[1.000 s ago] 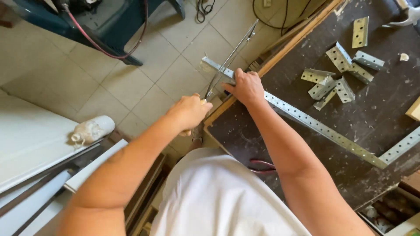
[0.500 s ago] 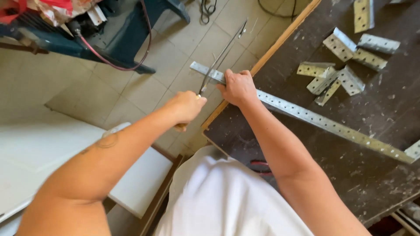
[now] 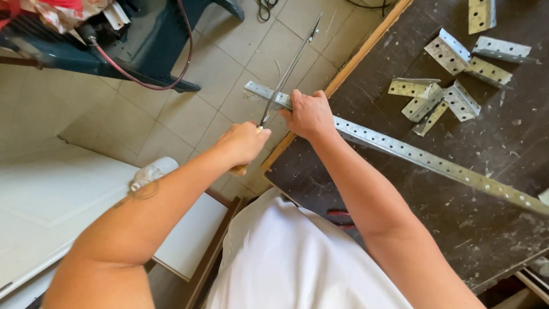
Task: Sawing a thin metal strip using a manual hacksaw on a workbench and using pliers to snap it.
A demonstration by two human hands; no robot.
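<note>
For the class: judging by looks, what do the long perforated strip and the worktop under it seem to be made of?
Perforated strip: seemingly galvanised steel, with a dull grey sheen and punched holes. Worktop: probably dark-coated wood board, scratched and dusty, with a pale wooden edge.

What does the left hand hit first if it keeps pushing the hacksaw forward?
Probably the perforated angle bar: the left hand drives the hacksaw along its line, toward the bar's overhanging end; depth unclear.

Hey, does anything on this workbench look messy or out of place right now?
Nothing looks damaged. The short cut pieces of perforated metal angle lie jumbled at odd angles on the dark scratched workbench, and the long perforated angle strip overhangs the bench edge, pinned by the right hand.
</note>
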